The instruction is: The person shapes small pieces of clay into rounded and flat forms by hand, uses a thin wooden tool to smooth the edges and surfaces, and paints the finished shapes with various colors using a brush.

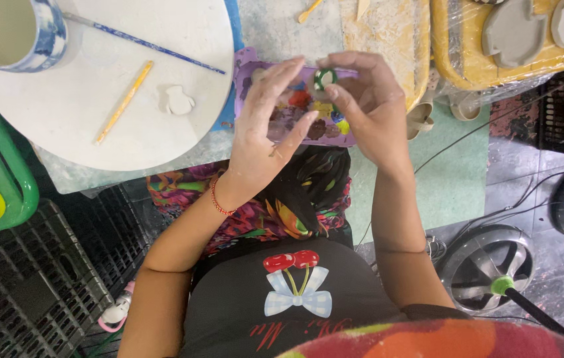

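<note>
Below the dark shirt front, the left hand (265, 126) hovers with fingers loosely spread over the purple paint palette (295, 106) while the right hand (368, 106) pinches a small green-painted ring piece (325, 79) just above it, seemingly mid-painting, needing a steady grip.

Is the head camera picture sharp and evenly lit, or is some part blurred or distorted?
Head view: soft even light, no hard glare; hands sharp, left hand and right hand around a small green piece; the edges bend, fisheye-like, at the white round board.
</note>
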